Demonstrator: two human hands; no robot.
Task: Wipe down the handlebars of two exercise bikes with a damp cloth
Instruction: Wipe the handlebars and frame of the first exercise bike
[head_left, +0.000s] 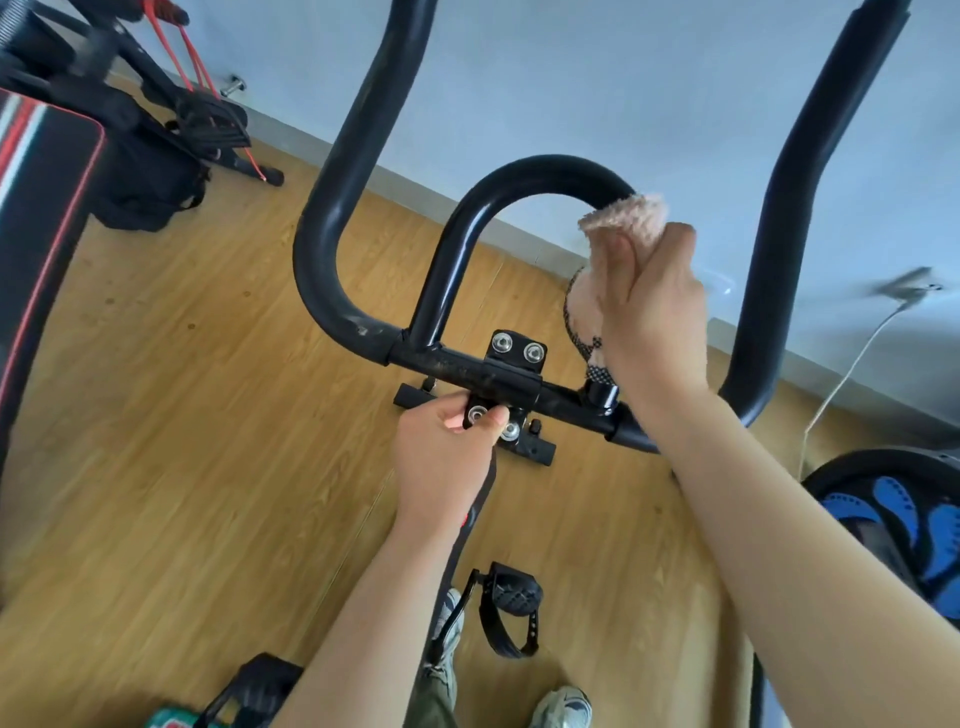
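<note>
- Right hand (655, 306) grips the cloth (621, 218) around the loop (524, 174), right of the clamp (511, 364); best to slide it along with steady pressure.
- Left hand (441, 457) pinches the clamp's underside, bracing.

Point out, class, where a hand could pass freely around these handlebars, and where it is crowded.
Free: the gap inside the black centre loop bar, and the gap between it and the left black curved handlebar. Crowded: the bolted clamp bracket, where the left hand grips, and the loop's right side, covered by the right hand with the pink fluffy cloth.
</note>
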